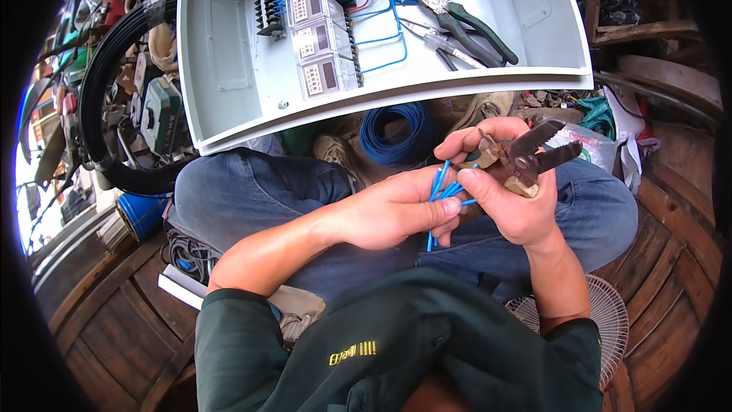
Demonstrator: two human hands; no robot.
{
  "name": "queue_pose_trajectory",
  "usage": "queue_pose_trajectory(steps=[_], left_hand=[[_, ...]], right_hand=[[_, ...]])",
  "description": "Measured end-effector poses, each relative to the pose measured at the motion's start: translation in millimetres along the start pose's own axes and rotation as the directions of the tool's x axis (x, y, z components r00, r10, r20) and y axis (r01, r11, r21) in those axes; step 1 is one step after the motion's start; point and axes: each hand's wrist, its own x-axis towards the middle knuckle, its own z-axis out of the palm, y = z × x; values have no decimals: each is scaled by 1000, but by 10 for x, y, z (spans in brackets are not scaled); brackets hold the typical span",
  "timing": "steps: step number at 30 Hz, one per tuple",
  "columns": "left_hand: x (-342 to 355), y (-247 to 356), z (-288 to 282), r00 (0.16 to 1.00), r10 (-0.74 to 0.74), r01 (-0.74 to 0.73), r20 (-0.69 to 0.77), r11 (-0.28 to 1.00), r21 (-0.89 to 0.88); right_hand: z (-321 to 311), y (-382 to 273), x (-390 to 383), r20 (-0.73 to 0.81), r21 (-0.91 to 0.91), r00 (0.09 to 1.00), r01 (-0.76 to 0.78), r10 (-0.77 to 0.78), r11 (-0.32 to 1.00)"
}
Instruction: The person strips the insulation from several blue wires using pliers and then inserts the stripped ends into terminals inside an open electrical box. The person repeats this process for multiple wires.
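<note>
Holds a loose bunch of short blue wires (444, 197) in the left hand (408, 210), pinched between thumb and fingers above the lap, with ends fanned out at different angles. Grasps rusty pliers (524, 162) in the right hand (522, 198), jaws parted and pointing up to the right, with the thumb of that hand reaching to the wires, close beside the left fingers. Sits cross-legged in blue jeans (252, 191) before an open grey metal box (229, 23), fitted with black switchgear, clear-covered modules (316, 42) and blue wiring. Has green-and-black-handled pliers (461, 36) lying inside it, a coil of blue wire (371, 136) below its near edge, and a wire fan guard (612, 313) near the right elbow.
</note>
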Motion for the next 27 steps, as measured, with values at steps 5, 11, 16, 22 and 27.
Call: queue_pose_trajectory(steps=[5, 11, 16, 22, 27], left_hand=[[-30, 39, -3, 995, -81, 80, 52, 996, 26], [-28, 72, 30, 965, 183, -196, -187, 979, -50], [-69, 96, -9, 841, 274, -276, -466, 959, 64], [-44, 78, -29, 778, 396, -455, -488, 890, -4], [-132, 65, -58, 816, 293, -405, -499, 905, -130]], right_hand=[[-84, -74, -19, 135, 20, 981, -142, 138, 990], [-122, -81, 16, -251, 243, 953, -106, 168, 964], [-130, -211, -114, -53, 518, 945, -251, 324, 817], [-61, -97, -204, 137, 103, 944, -315, 300, 943], [-161, -184, -282, -22, -368, 993, -119, 119, 922]])
